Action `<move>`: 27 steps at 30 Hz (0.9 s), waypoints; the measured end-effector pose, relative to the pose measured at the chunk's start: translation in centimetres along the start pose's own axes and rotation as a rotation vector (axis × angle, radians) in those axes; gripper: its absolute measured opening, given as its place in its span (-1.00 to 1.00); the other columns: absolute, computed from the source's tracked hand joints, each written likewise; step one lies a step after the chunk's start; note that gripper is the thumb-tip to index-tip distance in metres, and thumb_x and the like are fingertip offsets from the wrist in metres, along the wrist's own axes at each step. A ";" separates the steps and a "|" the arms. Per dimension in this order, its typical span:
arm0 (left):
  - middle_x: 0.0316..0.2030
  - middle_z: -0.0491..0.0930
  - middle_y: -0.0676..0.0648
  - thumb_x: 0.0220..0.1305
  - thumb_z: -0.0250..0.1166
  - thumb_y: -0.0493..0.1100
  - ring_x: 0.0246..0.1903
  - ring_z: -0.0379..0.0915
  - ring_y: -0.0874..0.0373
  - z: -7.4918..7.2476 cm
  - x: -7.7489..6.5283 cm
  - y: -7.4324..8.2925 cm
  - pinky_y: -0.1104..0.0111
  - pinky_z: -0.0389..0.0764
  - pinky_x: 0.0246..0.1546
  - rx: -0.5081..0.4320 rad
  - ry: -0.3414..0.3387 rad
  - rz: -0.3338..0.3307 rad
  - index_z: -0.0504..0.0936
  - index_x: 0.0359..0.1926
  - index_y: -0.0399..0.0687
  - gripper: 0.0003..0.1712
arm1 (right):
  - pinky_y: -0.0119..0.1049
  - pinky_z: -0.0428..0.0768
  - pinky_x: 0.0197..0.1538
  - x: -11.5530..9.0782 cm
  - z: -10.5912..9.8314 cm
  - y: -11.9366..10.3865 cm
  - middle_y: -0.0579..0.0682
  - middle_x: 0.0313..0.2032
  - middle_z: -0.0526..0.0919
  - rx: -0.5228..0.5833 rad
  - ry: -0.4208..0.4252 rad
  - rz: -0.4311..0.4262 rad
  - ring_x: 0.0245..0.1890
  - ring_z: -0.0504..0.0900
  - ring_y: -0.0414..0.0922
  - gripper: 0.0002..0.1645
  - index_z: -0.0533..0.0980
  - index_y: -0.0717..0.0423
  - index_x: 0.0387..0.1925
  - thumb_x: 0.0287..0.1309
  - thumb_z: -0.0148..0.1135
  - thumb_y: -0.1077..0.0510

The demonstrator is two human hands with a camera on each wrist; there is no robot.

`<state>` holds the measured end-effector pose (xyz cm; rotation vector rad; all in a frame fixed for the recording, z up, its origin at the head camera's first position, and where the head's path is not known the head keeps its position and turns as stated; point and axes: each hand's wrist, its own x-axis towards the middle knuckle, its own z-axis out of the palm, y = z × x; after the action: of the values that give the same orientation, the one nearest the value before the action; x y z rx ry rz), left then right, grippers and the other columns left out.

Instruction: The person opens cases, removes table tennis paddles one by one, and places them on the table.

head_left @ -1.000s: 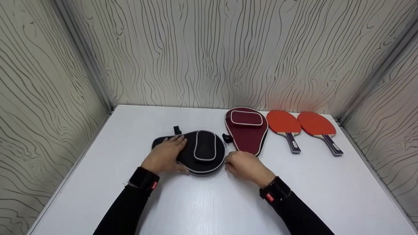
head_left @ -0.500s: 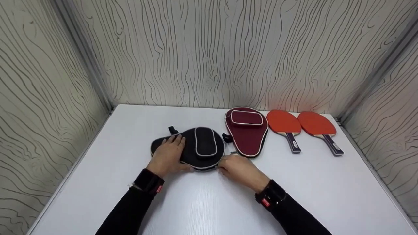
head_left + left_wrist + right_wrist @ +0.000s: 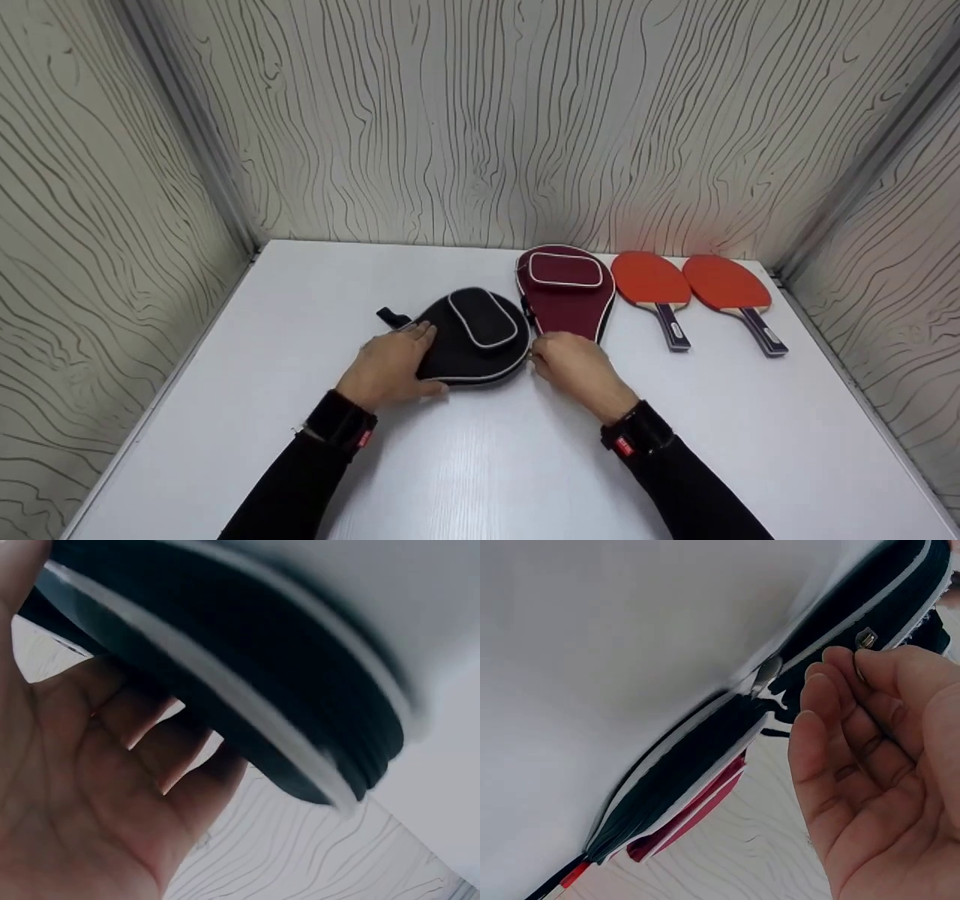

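A black table tennis bat case [image 3: 457, 345] with pale piping and a raised pocket lies on the white table. My left hand [image 3: 386, 367] rests across its narrow end, fingers laid over the top and thumb along the near edge. In the left wrist view, the case's side [image 3: 247, 667] crosses in front of my fingers [image 3: 202, 780]. My right hand [image 3: 577, 367] is at the rounded right end. The right wrist view shows its thumb and forefinger pinching a metal zip pull [image 3: 860, 664] on the black case's side.
A dark red bat case [image 3: 570, 307] lies just behind my right hand, close against the black one. Two orange table tennis bats [image 3: 649, 279] lie further right. A patterned wall [image 3: 480, 135] rises behind the table [image 3: 465, 465].
The black case has turned and shifted slightly right, its rounded end now against the red case. My right hand first moved left to the case's edge, then right and back along it.
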<state>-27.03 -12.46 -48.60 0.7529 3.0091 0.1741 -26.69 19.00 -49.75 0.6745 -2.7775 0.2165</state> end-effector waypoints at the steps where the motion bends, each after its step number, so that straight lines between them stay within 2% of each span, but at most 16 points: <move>1: 0.60 0.28 -0.20 0.14 0.43 0.51 0.56 0.30 -0.13 0.0 -0.1 0.2 -0.07 0.56 0.42 -0.008 -0.010 0.003 0.28 0.59 -0.19 0.26 | -0.06 0.74 -0.26 0.0 0.0 0.2 -0.12 -0.42 0.75 -0.002 0.005 0.013 -0.30 0.79 -0.05 -0.92 0.74 -0.02 -0.41 0.21 0.46 0.15; 5: 0.61 0.25 -0.20 0.16 0.44 0.48 0.58 0.27 -0.11 -0.2 -0.2 0.8 -0.01 0.56 0.43 -0.017 -0.055 0.013 0.26 0.60 -0.18 0.24 | -0.03 0.73 -0.30 0.0 -0.1 0.9 -0.09 -0.43 0.73 0.003 0.021 0.050 -0.32 0.79 -0.01 -0.91 0.74 0.01 -0.42 0.21 0.45 0.16; 11: 0.61 0.24 -0.19 0.17 0.45 0.44 0.59 0.25 -0.12 -0.3 -0.3 1.3 0.01 0.55 0.45 -0.029 -0.068 0.004 0.24 0.61 -0.18 0.23 | -0.03 0.72 -0.31 0.0 -0.1 1.3 -0.10 -0.41 0.74 0.005 0.013 0.064 -0.31 0.79 -0.01 -0.92 0.74 0.02 -0.40 0.22 0.45 0.15; 15: 0.60 0.26 -0.20 0.20 0.44 0.42 0.58 0.28 -0.12 0.0 -0.1 1.3 0.03 0.57 0.43 -0.021 -0.051 0.003 0.25 0.60 -0.19 0.20 | -0.03 0.72 -0.31 0.0 0.0 1.3 -0.09 -0.42 0.73 0.005 0.010 0.063 -0.31 0.79 0.00 -0.91 0.73 0.01 -0.41 0.23 0.44 0.15; 20: 0.55 0.34 -0.27 0.23 0.43 0.39 0.52 0.37 -0.16 0.5 0.1 1.0 0.07 0.61 0.40 0.004 0.008 0.015 0.31 0.56 -0.28 0.15 | -0.02 0.74 -0.26 0.1 0.0 1.0 -0.09 -0.40 0.74 0.022 -0.017 0.064 -0.28 0.80 -0.01 -0.92 0.75 -0.02 -0.39 0.25 0.44 0.14; 27: 0.54 0.36 -0.31 0.28 0.41 0.36 0.51 0.39 -0.19 0.9 0.5 0.9 0.05 0.60 0.41 0.009 0.025 -0.031 0.32 0.56 -0.29 0.11 | -0.08 0.75 -0.23 -0.1 0.0 0.3 -0.12 -0.37 0.76 0.044 -0.034 0.044 -0.27 0.80 -0.06 -0.90 0.74 -0.03 -0.37 0.28 0.42 0.11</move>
<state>-26.96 -11.38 -49.40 0.7091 3.0456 0.1709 -26.77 19.30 -49.79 0.6335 -2.8297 0.2778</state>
